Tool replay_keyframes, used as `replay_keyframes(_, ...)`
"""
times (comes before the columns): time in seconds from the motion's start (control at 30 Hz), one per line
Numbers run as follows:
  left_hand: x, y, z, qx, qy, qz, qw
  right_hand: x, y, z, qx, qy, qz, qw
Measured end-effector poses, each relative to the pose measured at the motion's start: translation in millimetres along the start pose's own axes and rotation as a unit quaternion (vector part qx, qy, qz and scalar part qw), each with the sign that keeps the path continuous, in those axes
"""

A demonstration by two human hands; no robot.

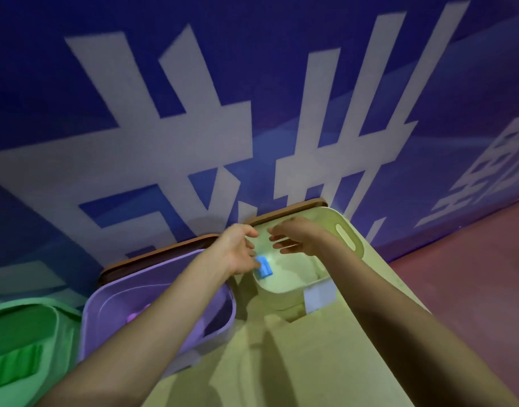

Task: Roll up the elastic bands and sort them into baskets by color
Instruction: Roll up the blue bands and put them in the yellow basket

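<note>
Blue wall (76,83) with big white characters fills the top of the frame. Centre frame, the rolled blue band (264,268) is in the cream basket (358,243), right at the left hand (237,249), gripped or loose, can't tell. The right hand (299,236) hovers beside it, fingers spread, empty.

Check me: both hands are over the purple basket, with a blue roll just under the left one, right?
Not quite. The head view shows the left hand and right hand over the cream basket, not the purple basket beside it. The blue roll is indeed just under the left one.
</note>
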State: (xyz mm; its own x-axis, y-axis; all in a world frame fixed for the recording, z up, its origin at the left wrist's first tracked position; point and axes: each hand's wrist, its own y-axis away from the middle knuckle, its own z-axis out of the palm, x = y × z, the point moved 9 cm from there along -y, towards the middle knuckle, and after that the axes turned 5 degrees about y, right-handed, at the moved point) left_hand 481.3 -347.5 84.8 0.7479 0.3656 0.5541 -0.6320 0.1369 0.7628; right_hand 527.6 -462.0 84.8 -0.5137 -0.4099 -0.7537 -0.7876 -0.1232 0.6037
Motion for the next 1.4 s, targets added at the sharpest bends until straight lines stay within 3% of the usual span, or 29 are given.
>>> replay_keyframes(0.13,2,79,-31,-0.054,0.03,0.038,0.997,-29,80,32,-0.039,-0.075,-0.087,0.993)
replay_keyframes(0.37,-13,177,-169,-0.011,0.063,0.146,0.987,-47,176,178,-0.156,-0.106,-0.167,0.968)
replay_keyframes(0.57,-69,194,-298,0.057,0.079,0.164,0.982,-3,185,316,-0.213,-0.103,-0.149,0.96)
replay_keyframes(0.8,-144,181,-421,0.168,-0.081,0.251,0.95,78,159,432,-0.212,-0.01,-0.121,0.97)
replay_keyframes(0.93,-169,165,-458,0.201,-0.217,0.321,0.9,108,142,465,-0.164,0.098,-0.173,0.966)
replay_keyframes(1.03,-184,157,-469,0.23,-0.277,0.385,0.85,121,137,470,-0.088,0.246,-0.272,0.926)
replay_keyframes(1.17,-194,160,-460,0.255,-0.405,0.48,0.735,128,143,471,-0.048,0.243,-0.345,0.905)
replay_keyframes(1.3,-197,160,-458,0.259,-0.427,0.514,0.697,131,143,477,-0.031,0.315,-0.366,0.875)
replay_keyframes(1.4,-198,157,-460,0.261,-0.428,0.521,0.691,133,148,476,-0.022,0.303,-0.381,0.873)
